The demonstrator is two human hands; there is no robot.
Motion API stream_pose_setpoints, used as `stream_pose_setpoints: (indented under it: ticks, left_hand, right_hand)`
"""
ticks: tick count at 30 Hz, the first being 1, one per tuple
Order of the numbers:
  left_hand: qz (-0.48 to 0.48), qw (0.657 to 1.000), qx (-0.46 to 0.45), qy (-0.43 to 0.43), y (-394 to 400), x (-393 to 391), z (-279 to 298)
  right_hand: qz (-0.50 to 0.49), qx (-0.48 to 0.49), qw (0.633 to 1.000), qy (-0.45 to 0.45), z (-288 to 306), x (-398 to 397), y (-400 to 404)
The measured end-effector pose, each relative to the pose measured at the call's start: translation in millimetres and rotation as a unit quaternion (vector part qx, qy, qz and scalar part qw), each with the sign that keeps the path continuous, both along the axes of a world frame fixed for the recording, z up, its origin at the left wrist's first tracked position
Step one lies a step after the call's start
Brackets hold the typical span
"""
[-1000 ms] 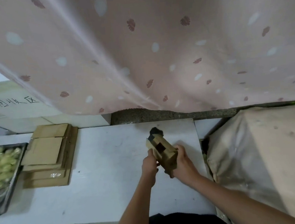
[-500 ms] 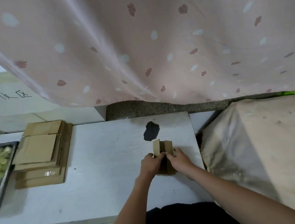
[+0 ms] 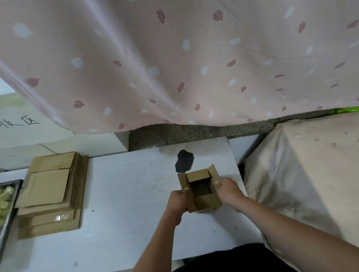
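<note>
A small brown cardboard box [image 3: 203, 201] stands on the white table [image 3: 124, 205], its top open and its flaps spread outward. My left hand [image 3: 177, 201] grips the box's left side, thumb over the left flap. Gripping the right side is my right hand [image 3: 227, 189], with its thumb on the right flap. The inside of the box looks dark and empty.
A stack of flattened cardboard boxes [image 3: 49, 195] lies at the table's left. A metal tray [image 3: 5, 218] of pale yellow-green pieces sits at the far left edge. A dark patch [image 3: 184, 161] marks the table behind the box. A cloth-covered bulk [image 3: 319, 178] stands right; a pink curtain [image 3: 189, 59] hangs behind.
The folded box, held up a second ago, has come down onto the table and been opened into a square with its flaps out. Both hands moved to its sides.
</note>
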State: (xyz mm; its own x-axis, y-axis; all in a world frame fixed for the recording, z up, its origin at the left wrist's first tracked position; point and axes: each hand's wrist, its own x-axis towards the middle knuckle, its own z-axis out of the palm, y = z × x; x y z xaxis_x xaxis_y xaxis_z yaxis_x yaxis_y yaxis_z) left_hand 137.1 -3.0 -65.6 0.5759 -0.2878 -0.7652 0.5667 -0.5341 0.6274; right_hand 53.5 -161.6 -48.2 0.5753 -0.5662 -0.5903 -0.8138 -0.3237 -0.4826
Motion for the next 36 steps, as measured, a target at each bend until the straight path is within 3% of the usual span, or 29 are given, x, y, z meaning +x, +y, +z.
stream_pose_setpoints:
  ticks: [2, 3, 6, 10, 12, 15, 17, 20, 22, 27, 32, 34, 36]
  left_hand:
    - [0.03, 0.998, -0.032, 0.04, 0, 2, 0]
    - [0.02, 0.999, -0.028, 0.019, 0, 4, 1]
    - [-0.068, 0.986, 0.066, -0.136, -3, 14, 4]
    - [-0.182, 0.958, 0.14, -0.172, -17, 15, 2]
    - [-0.206, 0.95, 0.165, -0.164, -20, 12, 0]
    - [-0.214, 0.948, 0.178, -0.157, -22, 6, -2]
    - [-0.217, 0.947, 0.169, -0.168, -25, 3, 0]
    - [-0.195, 0.958, 0.143, -0.153, -27, 3, 6]
    - [-0.143, 0.979, 0.104, -0.098, -25, 7, 9]
    - [-0.01, 1.0, 0.0, -0.021, -16, 29, 17]
    - [-0.053, 0.997, -0.036, -0.039, -15, 37, 18]
    - [-0.022, 0.999, -0.017, -0.028, -13, 38, 19]
    - [0.006, 0.999, -0.012, -0.043, -9, 37, 21]
  right_hand:
    - [0.068, -0.044, 0.997, 0.007, 3, 5, -4]
    - [0.113, -0.068, 0.991, 0.016, 6, 9, -6]
    - [0.221, -0.124, 0.967, 0.043, 17, 21, -11]
    - [0.215, -0.126, 0.969, -0.013, 27, 32, -8]
    - [0.149, -0.121, 0.981, -0.005, 28, 31, -4]
    - [-0.043, 0.011, 0.999, 0.019, 24, 25, 2]
    - [-0.081, 0.073, 0.993, 0.036, 21, 22, 9]
    - [-0.121, 0.038, 0.991, 0.033, 13, 19, 13]
    - [-0.161, 0.041, 0.986, 0.005, 12, 18, 7]
    - [-0.301, 0.171, 0.928, -0.137, 20, 19, -23]
    - [-0.422, 0.281, 0.833, -0.221, 31, 32, -49]
    - [-0.436, 0.286, 0.823, -0.226, 32, 29, -55]
    - [-0.427, 0.267, 0.837, -0.214, 30, 21, -57]
